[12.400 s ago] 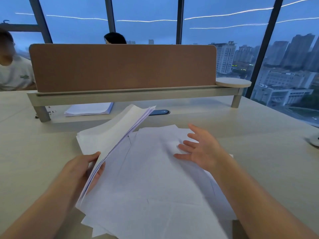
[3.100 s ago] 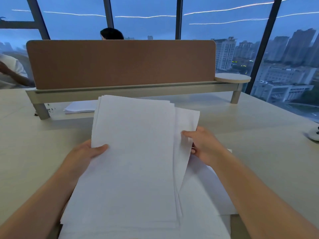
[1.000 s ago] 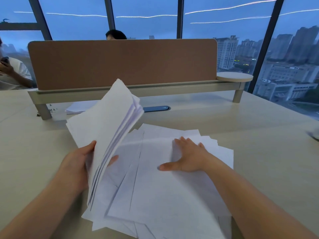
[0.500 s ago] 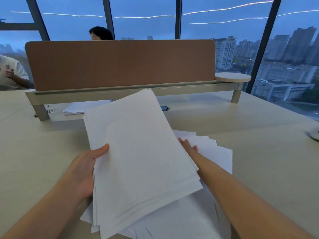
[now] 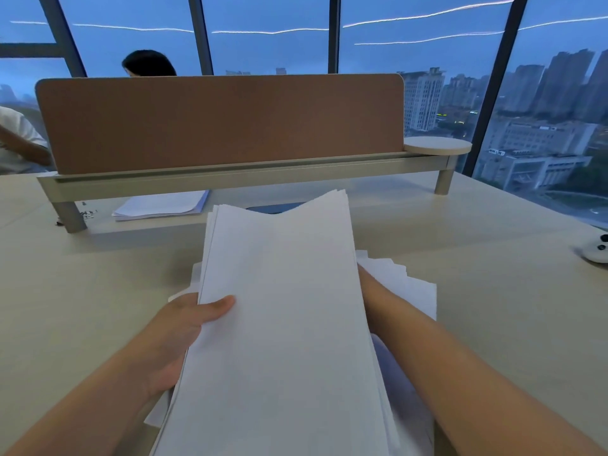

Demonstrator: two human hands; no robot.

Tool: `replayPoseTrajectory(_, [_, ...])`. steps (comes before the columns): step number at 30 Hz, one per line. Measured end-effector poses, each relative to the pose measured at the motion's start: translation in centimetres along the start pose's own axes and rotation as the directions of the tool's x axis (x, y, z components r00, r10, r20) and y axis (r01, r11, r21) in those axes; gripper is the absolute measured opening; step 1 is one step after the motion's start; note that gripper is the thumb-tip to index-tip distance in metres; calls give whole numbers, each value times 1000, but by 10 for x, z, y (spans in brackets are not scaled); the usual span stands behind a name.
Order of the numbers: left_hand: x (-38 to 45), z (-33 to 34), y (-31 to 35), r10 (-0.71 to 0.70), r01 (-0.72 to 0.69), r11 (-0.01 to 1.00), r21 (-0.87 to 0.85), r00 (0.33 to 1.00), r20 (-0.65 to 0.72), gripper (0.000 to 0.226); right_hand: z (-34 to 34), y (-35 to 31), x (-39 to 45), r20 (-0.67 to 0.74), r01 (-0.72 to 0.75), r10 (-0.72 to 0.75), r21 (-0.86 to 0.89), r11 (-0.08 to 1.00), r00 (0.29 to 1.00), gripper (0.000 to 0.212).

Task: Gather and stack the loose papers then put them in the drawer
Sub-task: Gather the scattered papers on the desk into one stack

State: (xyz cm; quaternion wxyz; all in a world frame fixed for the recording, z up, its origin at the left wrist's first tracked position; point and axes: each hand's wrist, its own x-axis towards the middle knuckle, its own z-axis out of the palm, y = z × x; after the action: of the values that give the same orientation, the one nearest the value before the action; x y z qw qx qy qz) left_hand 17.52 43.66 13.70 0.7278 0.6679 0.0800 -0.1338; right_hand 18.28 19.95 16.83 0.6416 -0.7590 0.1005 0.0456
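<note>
Papers gathered into a stack (image 5: pixel 283 324) are held above the bench (image 5: pixel 98 291), tilted with the far edge raised toward the brown divider panel (image 5: pixel 223 123). The far edge of the stack is uneven, with the right corner standing higher than the middle. The left long edge is gripped by the left hand (image 5: pixel 177 337): the thumb is laid on the top sheet and the remaining fingers are hidden beneath. The right hand (image 5: pixel 371 294) is positioned against the right long edge, and most of it is covered by the stack; whether it is closed on the sheets cannot be told. Both forearms are extended from the lower corners of the view.

Loose papers (image 5: pixel 408 291) are left flat on the bench under and to the right of the stack, their corners fanned out past the right wrist. More sheet corners are visible below the left hand.

A second pile of sheets (image 5: pixel 161 205) is located on the bench beneath the divider rail (image 5: pixel 250 176), well apart from the held stack. A dark oval insert (image 5: pixel 273 208) in the bench top is partly hidden just behind the far edge of the stack. A round shelf (image 5: pixel 437 147) is fixed at the right end of the rail. A white device (image 5: pixel 595 250) is seen at the right edge of the bench. Two people are seated beyond the divider, against the windows (image 5: pixel 411 34).
</note>
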Motion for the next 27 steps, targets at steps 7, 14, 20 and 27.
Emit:
replayPoseTrajectory(7, [2, -13, 3, 66, -42, 985, 167, 988, -138, 16, -24, 4, 40, -280, -33, 103, 242, 970, 954, 21])
replayPoseTrajectory(14, [6, -23, 8, 83, -10, 938, 347, 977, -195, 31, -29, 8, 50, -206, -118, 246, 487, 865, 947, 34])
replayPoseTrajectory(20, [-2, -14, 9, 52, -7, 955, 296, 988, -145, 17, -23, 10, 51, -123, -163, 257, 501, 850, 959, 44])
replayPoseTrajectory(27, [-5, -9, 9, 75, -40, 929, 367, 994, -82, 16, -12, 14, 47, 0, -161, 188, 508, 846, 982, 48])
